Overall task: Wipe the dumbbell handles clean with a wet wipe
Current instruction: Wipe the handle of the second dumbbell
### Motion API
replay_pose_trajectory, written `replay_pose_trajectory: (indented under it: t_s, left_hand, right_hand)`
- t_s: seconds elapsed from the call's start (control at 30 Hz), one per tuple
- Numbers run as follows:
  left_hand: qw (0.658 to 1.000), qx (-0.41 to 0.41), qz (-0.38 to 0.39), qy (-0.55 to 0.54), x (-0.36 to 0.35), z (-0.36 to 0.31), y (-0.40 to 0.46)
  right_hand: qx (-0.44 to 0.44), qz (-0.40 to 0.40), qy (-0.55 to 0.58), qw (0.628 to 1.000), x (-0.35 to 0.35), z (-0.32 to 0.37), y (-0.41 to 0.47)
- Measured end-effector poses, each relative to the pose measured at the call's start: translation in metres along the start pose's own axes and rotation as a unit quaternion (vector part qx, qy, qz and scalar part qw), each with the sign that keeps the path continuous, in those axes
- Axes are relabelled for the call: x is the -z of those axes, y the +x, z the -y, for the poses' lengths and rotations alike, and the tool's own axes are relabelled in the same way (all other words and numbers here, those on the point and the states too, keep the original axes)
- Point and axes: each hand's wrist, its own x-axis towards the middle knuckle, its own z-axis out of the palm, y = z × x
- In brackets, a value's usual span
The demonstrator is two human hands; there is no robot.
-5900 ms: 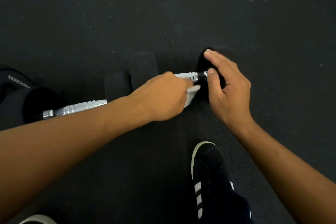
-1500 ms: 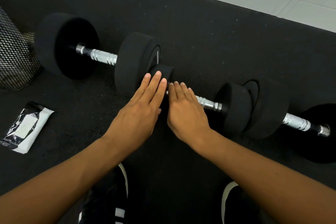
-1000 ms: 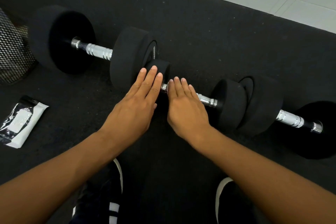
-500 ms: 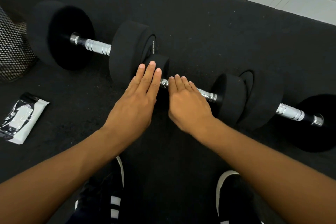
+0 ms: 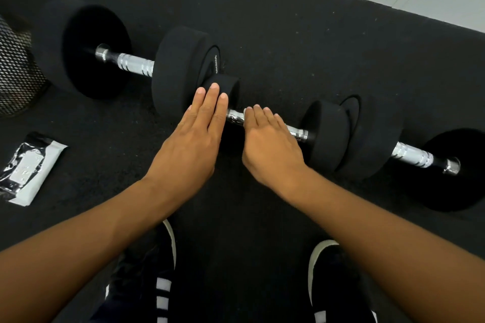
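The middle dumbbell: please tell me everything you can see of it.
The middle dumbbell lies on the black floor, between two bigger dumbbells. It has small matte black round heads and a shiny metal handle. The left hand rests flat on its left head; the right hand covers the handle, a bit of white wipe showing at the fingertips.

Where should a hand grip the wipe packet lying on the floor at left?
Pinch the wipe packet across its short width from above; it lies flat on the floor mat, apart from the dumbbells, with both long edges free.
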Motion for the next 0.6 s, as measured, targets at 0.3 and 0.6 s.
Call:
replay_pose_trajectory:
  t_s: [0.3,0.6]
  left_hand:
    - [1.000,-0.014,0.003,-0.002,0.002,0.003,-0.002]
    - [1.000,-0.018,0.016,0.001,0.002,0.002,0.002]
  right_hand:
    - [0.007,0.019,-0.012,1.000,-0.007,-0.002,-0.038]
    - [0.003,0.001,-0.014,1.000,0.000,-0.004,0.000]
